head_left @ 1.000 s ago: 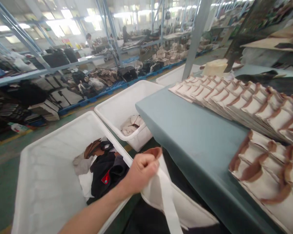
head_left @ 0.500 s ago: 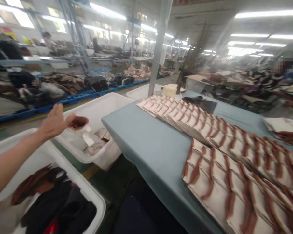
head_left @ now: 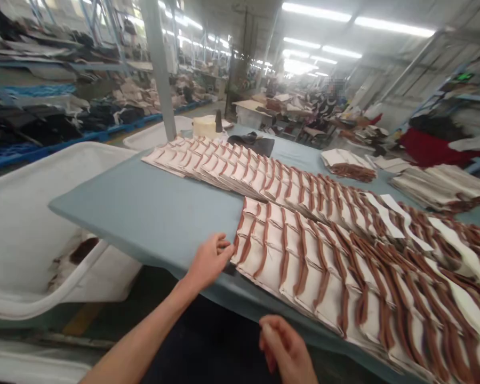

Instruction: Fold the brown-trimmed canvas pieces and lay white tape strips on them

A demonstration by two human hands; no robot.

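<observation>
On the blue-grey covered table lies a front row of overlapping white fabric pieces with brown edges (head_left: 274,266). My left hand (head_left: 210,261) is at the left end of this row, fingertips at its edge and slightly bent, with nothing visible gripped. In front of the table edge, low in the view, my right hand (head_left: 286,349) is curled with the thumb against the fingers. Nothing shows in it. A second, longer row of similar pieces (head_left: 240,168) runs behind. Several white strips (head_left: 384,216) lie across the rows at the right.
A white plastic bin (head_left: 76,160) with fabric scraps stands left of the table (head_left: 144,208); part of another bin (head_left: 32,368) shows below. A grey post (head_left: 160,69) rises behind. More fabric stacks (head_left: 348,162) lie on the far side. A person (head_left: 332,101) is in the distance.
The view has turned right. My left hand has come from over the bins to the left end of the front fabric row. My right hand has come into view.
</observation>
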